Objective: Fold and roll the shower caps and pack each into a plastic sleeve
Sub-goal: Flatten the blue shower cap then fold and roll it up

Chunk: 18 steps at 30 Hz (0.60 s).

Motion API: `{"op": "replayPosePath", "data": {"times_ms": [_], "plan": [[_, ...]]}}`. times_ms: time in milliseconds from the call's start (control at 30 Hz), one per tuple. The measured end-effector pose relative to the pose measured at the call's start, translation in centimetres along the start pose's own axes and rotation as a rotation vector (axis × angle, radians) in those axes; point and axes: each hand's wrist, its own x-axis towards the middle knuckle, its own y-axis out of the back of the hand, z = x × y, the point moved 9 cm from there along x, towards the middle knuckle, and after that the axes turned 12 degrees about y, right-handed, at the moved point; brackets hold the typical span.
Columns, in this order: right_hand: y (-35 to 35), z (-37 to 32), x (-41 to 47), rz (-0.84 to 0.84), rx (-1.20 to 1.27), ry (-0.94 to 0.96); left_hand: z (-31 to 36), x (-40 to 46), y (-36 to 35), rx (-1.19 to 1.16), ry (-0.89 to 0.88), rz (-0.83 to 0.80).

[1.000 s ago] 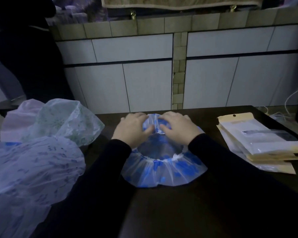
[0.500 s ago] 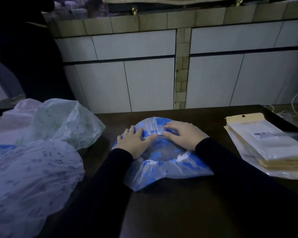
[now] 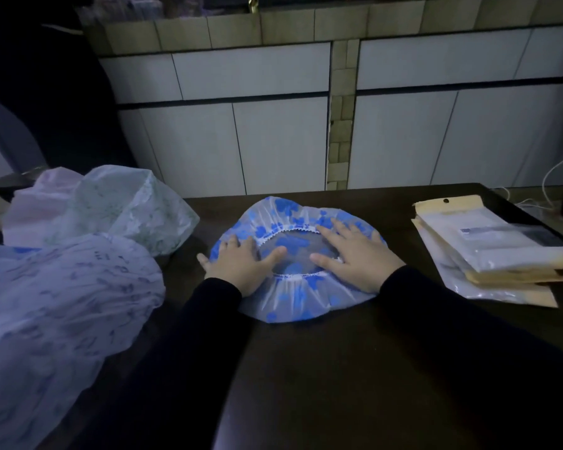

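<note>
The room is dim, with a wall [image 3: 273, 141] of big pale tiles behind a dark table [image 3: 387, 368]. The far edge of the table runs straight across, just past the shower cap [image 3: 293, 297]. The right corner of the table shows beside a stack of plastic sleeves [image 3: 498, 254]. There is a wide bare stretch of dark table in front of the cap, near the person.

The blue spotted shower cap lies flat in the middle of the table. Its open side faces up, and the frilly white stretchy ring makes a hole in the middle. The cap looks a bit wider from left to right than from front to back.

The left hand [image 3: 241, 264] lies flat on the left side of the cap, fingers spread and straight, pressing it down. The small finger pokes out past the cap's left edge. The right hand [image 3: 355, 258] lies flat on the right side, also with spread, straight fingers, pressing. Neither hand grips anything. Both thumbs point in toward the hole.

On the left sits a pile of other caps [image 3: 62, 280], puffy and pale, close to the left arm. The sleeves on the right are apart from the cap, with bare table between.
</note>
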Motion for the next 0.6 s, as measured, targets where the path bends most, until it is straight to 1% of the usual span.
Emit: {"op": "replayPosePath", "data": {"times_ms": [33,67,100,133,167,233,333,467,533,600], "plan": [[1.3,-0.2,-0.2,0.082,0.029,0.066,0.5,-0.3,0.6,-0.092,-0.081,0.008],[2.5,-0.5,-0.8,0.157,0.109,0.128,0.9,-0.7,1.2,-0.2,-0.164,-0.014],[3.3,-0.7,-1.4,0.194,0.22,0.178,1.2,-1.2,1.4,-0.295,-0.23,-0.067],[3.7,-0.9,-2.0,0.192,0.313,0.22,1.2,-1.6,1.4,-0.346,-0.27,-0.124],[3.6,-1.0,-2.5,0.16,0.363,0.243,1.2,-1.9,1.4,-0.353,-0.292,-0.157],[2.6,-0.5,-2.9,0.061,0.409,0.226,0.8,-1.6,1.1,-0.315,-0.302,-0.175],[2.1,0.5,-2.9,0.01,0.48,0.186,0.4,-1.2,0.7,-0.359,-0.3,-0.199],[1.4,0.6,-3.2,-0.11,0.438,0.176,0.8,-1.8,0.5,-0.423,-0.332,-0.241],[1.5,1.0,-3.1,-0.048,0.507,0.177,0.9,-2.1,0.8,-0.442,-0.373,-0.222],[2.2,2.0,-2.9,0.101,0.588,0.141,1.0,-2.4,1.2,-0.462,-0.417,-0.196]]}}
